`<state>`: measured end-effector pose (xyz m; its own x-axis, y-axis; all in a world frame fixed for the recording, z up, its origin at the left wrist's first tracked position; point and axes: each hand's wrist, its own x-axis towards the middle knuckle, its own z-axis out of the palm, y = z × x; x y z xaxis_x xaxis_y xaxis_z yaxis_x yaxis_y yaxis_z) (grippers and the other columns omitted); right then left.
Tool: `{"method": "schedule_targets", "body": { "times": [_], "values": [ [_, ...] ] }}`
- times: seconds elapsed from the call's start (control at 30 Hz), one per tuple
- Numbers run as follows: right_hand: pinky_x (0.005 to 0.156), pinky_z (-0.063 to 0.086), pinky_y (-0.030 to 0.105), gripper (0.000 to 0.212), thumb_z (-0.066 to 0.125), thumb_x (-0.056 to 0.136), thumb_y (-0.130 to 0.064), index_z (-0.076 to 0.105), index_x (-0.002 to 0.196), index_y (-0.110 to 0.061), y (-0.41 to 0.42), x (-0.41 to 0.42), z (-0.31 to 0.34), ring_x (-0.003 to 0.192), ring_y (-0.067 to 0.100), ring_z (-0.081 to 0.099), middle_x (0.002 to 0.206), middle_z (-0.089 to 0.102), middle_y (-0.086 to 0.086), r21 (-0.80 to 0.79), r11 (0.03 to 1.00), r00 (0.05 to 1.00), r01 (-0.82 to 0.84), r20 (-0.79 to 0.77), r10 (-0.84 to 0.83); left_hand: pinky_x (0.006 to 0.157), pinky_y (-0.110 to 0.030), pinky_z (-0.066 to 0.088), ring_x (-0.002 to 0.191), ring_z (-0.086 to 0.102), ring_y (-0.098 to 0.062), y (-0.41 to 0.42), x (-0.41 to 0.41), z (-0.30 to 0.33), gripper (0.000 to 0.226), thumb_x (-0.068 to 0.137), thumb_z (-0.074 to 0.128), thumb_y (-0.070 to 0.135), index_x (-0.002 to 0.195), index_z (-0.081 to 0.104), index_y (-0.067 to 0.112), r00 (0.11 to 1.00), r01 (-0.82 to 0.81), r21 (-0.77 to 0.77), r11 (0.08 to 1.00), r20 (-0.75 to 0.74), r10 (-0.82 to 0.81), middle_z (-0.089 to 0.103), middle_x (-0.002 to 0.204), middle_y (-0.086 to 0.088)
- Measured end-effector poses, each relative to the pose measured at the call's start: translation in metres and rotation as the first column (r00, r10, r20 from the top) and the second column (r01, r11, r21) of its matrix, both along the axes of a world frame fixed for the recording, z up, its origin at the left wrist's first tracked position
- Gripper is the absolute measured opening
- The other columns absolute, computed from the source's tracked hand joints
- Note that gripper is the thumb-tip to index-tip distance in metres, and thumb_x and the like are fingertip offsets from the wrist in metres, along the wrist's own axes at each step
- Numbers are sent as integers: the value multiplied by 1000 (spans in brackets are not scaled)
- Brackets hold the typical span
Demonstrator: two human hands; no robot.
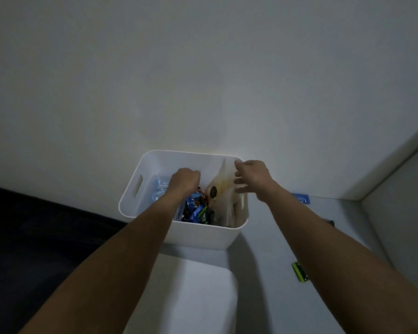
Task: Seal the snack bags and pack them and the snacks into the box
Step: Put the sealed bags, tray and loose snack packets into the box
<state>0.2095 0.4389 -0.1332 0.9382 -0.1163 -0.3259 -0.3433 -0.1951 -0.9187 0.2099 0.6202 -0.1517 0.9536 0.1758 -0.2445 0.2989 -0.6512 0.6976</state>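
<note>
A white plastic box (193,233) with a handle slot stands against the wall. Inside it lie several blue and dark snack packets (196,211) and a pale blue packet (160,188) at the left. A clear snack bag (221,189) with a dark round snack in it stands upright at the box's right side. My left hand (184,180) reaches down into the box, fingers curled over the packets; what it grips is hidden. My right hand (250,175) holds the top edge of the clear bag, with its lower fingers spread.
A green packet (299,271) lies on the grey surface to the right, beside my right forearm. A blue packet (301,197) rests behind it near the wall. A dark area (34,237) fills the left side. A grey partition rises at the far right.
</note>
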Motion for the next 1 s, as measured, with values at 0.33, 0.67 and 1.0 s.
{"method": "schedule_targets", "body": {
  "times": [0.33,0.67,1.0],
  "values": [
    [78,59,43,23,68,87,-17,65,103,0,-160,-36,-24,89,25,65,98,66,16,-300,954,990,3,-136,-46,79,-35,58,78,68,-22,-148,-16,16,14,82,67,24,91,70,14,934,319,-227,920,239,-265,69,82,-3],
    [94,47,31,82,84,66,-22,47,139,-18,-261,-88,-106,120,28,53,139,49,11,-648,598,870,-472,-452,197,109,-43,38,134,38,-28,-252,-57,-91,106,64,84,41,150,25,19,630,776,191,601,-209,-748,35,149,-11],
    [111,28,57,69,68,77,-51,43,136,-26,-294,-85,-184,145,37,12,159,10,16,-896,276,905,-348,-243,349,115,-64,-1,144,-20,-42,-290,-102,-193,118,72,51,79,148,-23,28,547,771,517,373,-238,-802,-30,156,-15]
  ]
}}
